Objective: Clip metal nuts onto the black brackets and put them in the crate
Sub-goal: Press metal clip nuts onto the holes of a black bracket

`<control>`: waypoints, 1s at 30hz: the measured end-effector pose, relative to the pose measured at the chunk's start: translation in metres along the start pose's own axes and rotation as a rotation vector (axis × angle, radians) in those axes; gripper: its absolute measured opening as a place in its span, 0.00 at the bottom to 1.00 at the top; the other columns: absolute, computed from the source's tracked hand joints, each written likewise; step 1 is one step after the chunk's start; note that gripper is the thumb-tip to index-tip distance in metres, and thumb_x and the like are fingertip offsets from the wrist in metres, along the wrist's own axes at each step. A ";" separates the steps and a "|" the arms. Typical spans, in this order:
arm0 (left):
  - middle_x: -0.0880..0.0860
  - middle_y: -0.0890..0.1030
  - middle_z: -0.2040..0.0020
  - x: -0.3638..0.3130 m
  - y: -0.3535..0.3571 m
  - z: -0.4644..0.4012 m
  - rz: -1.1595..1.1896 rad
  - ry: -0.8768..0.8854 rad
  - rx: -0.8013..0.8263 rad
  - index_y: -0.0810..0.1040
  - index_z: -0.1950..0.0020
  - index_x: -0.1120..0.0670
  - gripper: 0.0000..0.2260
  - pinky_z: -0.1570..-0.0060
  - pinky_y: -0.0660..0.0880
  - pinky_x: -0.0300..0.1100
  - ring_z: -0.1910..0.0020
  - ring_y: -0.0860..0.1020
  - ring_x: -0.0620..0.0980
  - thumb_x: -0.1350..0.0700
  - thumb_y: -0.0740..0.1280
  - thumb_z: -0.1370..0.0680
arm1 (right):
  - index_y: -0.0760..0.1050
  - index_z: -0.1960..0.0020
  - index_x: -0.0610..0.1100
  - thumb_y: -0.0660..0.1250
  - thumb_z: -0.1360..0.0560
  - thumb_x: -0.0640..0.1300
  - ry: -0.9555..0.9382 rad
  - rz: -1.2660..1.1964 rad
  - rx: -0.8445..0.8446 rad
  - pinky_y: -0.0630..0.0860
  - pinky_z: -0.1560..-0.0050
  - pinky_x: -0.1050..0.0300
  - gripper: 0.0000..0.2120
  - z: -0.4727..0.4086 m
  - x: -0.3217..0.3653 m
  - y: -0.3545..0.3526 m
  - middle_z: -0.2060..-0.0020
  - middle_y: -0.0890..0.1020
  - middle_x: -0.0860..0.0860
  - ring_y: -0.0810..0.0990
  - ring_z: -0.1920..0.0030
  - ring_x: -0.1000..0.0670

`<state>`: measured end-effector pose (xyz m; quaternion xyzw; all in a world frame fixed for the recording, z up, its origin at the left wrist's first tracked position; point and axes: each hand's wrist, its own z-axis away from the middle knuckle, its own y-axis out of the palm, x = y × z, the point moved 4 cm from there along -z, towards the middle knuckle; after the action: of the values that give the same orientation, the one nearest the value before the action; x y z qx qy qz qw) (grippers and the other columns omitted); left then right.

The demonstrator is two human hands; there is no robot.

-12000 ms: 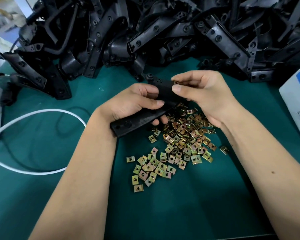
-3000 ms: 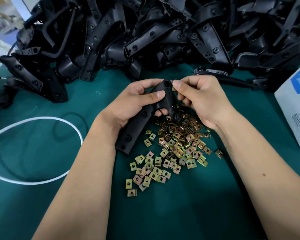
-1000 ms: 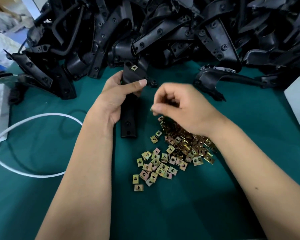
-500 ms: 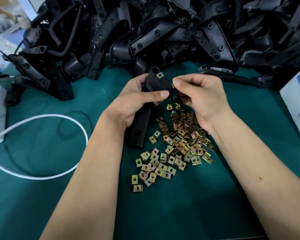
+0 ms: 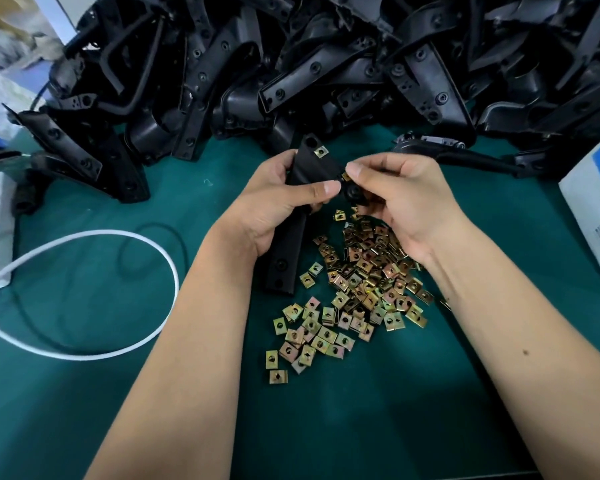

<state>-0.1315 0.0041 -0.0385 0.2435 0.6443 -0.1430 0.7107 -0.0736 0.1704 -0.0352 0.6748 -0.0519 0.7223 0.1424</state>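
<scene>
From the head camera, the left hand (image 5: 278,199) wraps a black bracket (image 5: 293,237) around its middle, thumb laid across the front, so the upper end tilts toward the other hand while the lower end hangs just over the green surface (image 5: 378,410). One clip nut (image 5: 321,152) already sits on the bracket's top corner. The right hand (image 5: 400,199) pinches a second nut (image 5: 345,176) between thumb and forefinger, its grip pressed together on the small part, right at the bracket's side edge (probably sliding it on there). The loose metal nuts (image 5: 354,292) lie heaped directly under both hands, likely to keep each reach short. The unfinished brackets pile (image 5: 326,64) banks up behind. A white cable (image 5: 167,271) loops at left; a white box (image 5: 593,209) stands at right. No crate shows.
</scene>
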 end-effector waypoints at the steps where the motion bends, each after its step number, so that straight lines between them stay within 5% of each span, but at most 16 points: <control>1: 0.52 0.84 0.58 0.000 0.000 0.000 0.003 0.007 -0.040 0.78 0.44 0.58 0.16 0.59 0.78 0.39 0.62 0.80 0.47 0.64 0.78 0.29 | 0.83 0.51 0.38 0.74 0.22 0.41 0.021 -0.032 -0.008 0.79 0.63 0.56 0.05 0.001 -0.002 0.002 0.62 0.84 0.46 0.82 0.64 0.51; 4: 0.51 0.83 0.61 0.000 -0.001 0.000 0.041 0.014 -0.109 0.76 0.43 0.57 0.12 0.63 0.76 0.38 0.65 0.78 0.46 0.65 0.74 0.24 | 0.83 0.48 0.36 0.72 0.21 0.43 0.028 -0.090 -0.002 0.79 0.62 0.57 0.09 0.002 -0.004 0.005 0.55 0.85 0.36 0.81 0.63 0.50; 11: 0.50 0.81 0.57 0.000 0.005 -0.001 0.077 0.021 -0.164 0.76 0.42 0.56 0.10 0.64 0.76 0.39 0.63 0.79 0.45 0.64 0.72 0.21 | 0.84 0.47 0.44 0.80 0.29 0.38 -0.180 0.143 -0.015 0.80 0.57 0.59 0.11 0.002 -0.002 0.008 0.56 0.87 0.48 0.84 0.58 0.53; 17: 0.54 0.84 0.39 -0.002 0.005 -0.002 0.294 0.071 -0.122 0.77 0.36 0.58 0.09 0.56 0.80 0.40 0.49 0.84 0.48 0.61 0.64 0.16 | 0.84 0.50 0.44 0.79 0.28 0.37 -0.188 0.155 -0.024 0.77 0.62 0.58 0.09 0.000 -0.001 0.007 0.58 0.86 0.45 0.81 0.61 0.51; 21: 0.53 0.85 0.42 0.001 0.005 -0.004 0.290 0.091 -0.144 0.79 0.38 0.58 0.09 0.55 0.81 0.41 0.50 0.84 0.48 0.64 0.65 0.17 | 0.83 0.53 0.48 0.80 0.29 0.41 -0.197 0.228 -0.051 0.78 0.59 0.57 0.08 -0.001 -0.003 0.008 0.59 0.86 0.49 0.82 0.60 0.53; 26: 0.51 0.85 0.43 0.003 0.003 -0.007 0.217 0.087 -0.186 0.80 0.35 0.57 0.13 0.39 0.79 0.48 0.43 0.81 0.50 0.65 0.68 0.19 | 0.83 0.54 0.50 0.80 0.30 0.51 -0.277 0.448 -0.153 0.78 0.55 0.62 0.09 0.001 -0.001 0.008 0.61 0.85 0.53 0.81 0.60 0.59; 30: 0.52 0.85 0.45 0.003 0.004 -0.007 0.191 0.098 -0.197 0.79 0.36 0.57 0.12 0.39 0.79 0.49 0.44 0.80 0.51 0.65 0.67 0.18 | 0.84 0.53 0.46 0.77 0.26 0.51 -0.381 0.605 -0.116 0.77 0.56 0.62 0.08 0.005 0.005 0.013 0.61 0.84 0.54 0.82 0.59 0.56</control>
<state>-0.1350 0.0116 -0.0407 0.2394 0.6631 0.0015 0.7092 -0.0731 0.1576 -0.0280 0.7421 -0.3156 0.5890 -0.0520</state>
